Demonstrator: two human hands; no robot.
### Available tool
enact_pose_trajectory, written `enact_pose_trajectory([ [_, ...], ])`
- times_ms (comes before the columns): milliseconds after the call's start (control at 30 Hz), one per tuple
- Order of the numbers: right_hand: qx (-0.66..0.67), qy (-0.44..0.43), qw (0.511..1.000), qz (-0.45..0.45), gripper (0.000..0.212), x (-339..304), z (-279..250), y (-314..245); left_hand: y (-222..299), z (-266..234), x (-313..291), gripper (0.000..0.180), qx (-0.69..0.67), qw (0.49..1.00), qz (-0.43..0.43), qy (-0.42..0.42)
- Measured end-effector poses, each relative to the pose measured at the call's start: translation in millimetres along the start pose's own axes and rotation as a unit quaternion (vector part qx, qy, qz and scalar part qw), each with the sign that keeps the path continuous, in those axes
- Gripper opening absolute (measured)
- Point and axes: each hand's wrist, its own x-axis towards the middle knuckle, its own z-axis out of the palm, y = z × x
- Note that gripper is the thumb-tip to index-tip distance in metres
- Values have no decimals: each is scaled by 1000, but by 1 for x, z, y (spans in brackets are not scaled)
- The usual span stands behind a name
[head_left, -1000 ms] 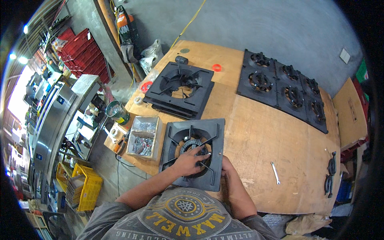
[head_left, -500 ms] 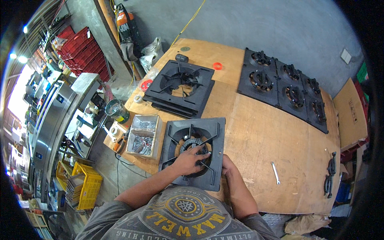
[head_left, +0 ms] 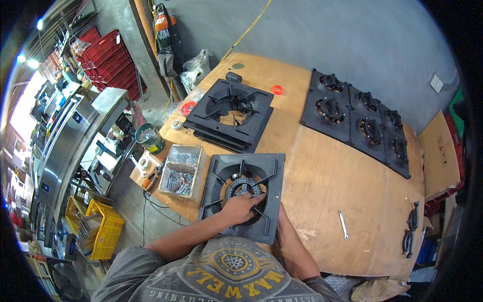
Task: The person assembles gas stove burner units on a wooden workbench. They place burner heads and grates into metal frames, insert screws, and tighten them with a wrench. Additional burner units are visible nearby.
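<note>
In front of me a black cast-iron stove grate plate (head_left: 278, 173) lies near the table's edge, with a round burner ring (head_left: 236, 187) inside its opening. My left hand (head_left: 240, 209) reaches over the plate and rests at the near side of the ring. One finger stretches to the ring's right edge, and the fingers I can see are apart. Beside the plate's right edge is my right hand (head_left: 281, 214), mostly hidden behind and under that edge. Its fingers do not show, nor anything they may hold.
Left of the plate stands a bin of screws (head_left: 181, 176), with orange-handled pliers (head_left: 152, 178) beside it. Stacked grate plates (head_left: 229, 113) lie beyond. A wrench (head_left: 343, 225) and black burner parts (head_left: 411, 229) lie to the right. A burner plate assembly (head_left: 347, 113) is near the wall.
My left hand has drawn slightly toward me on the burner ring, and its fingers are less spread. The right hand stays at the plate's right edge. The view has shifted a little.
</note>
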Motion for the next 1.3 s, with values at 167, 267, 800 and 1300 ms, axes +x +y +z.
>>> enact_pose_trajectory([
  [167, -24, 65, 997, -22, 32, -20, 21, -15, 5, -7, 1, 70, 1, 1000, -3, -8],
  [267, -180, 60, 978, -85, 37, -56, 61, -53, 13, -31, -2, 61, -82, 995, 40, 49],
  [800, -366, -28, 894, -257, 55, -119, 109, -85, -58, -98, -60, 88, -719, 677, 65, -141],
  [1300, -667, 444, 589, -106, 29, -138, -187, -98, 41, -152, -42, 73, -590, 794, -142, 43],
])
